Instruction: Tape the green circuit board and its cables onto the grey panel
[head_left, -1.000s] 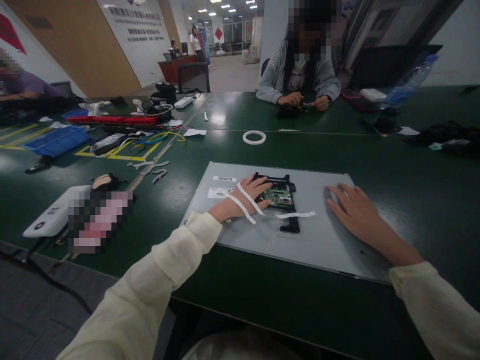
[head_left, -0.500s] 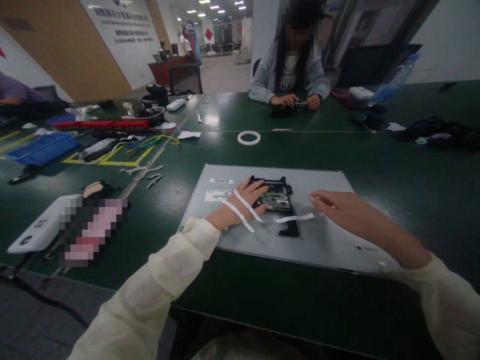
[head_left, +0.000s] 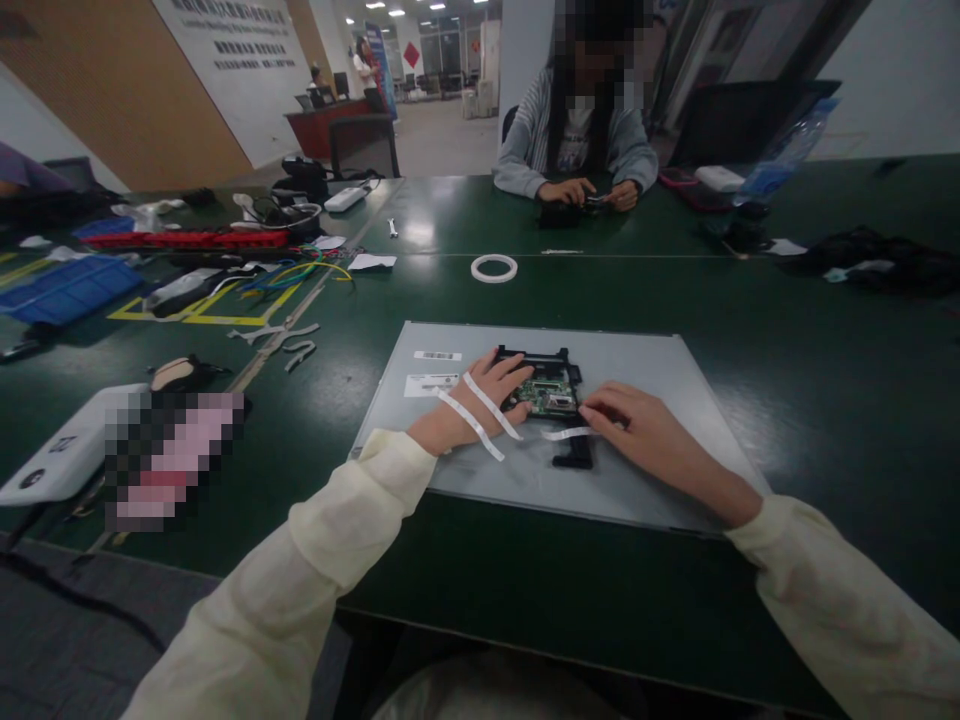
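Note:
My left hand [head_left: 480, 402] lies with its fingers spread over the left part of a black plastic frame [head_left: 574, 456] that holds a green circuit board [head_left: 551, 396]. Two white tape strips [head_left: 491, 405] cross the back of this hand. Under the frame is a flat grey panel [head_left: 645, 365] with white labels. My right hand [head_left: 637, 425] has its thumb and fingers drawn together at the frame's right edge; whatever they may hold is too small to see. Another white tape strip [head_left: 564, 434] runs across the frame's lower part, its right end hidden by the right hand.
A white tape roll [head_left: 494, 269] lies beyond the panel. To the left are a white device [head_left: 75, 445], grey bent strips [head_left: 300, 352], cables [head_left: 296, 275] and a blue bin [head_left: 71, 290]. Across the table, a person [head_left: 577, 150] handles a dark object.
My right hand has moved left, from beside the frame to its right edge, and now covers the tape strip's right end. My left hand stays on the frame. The view shifts slightly.

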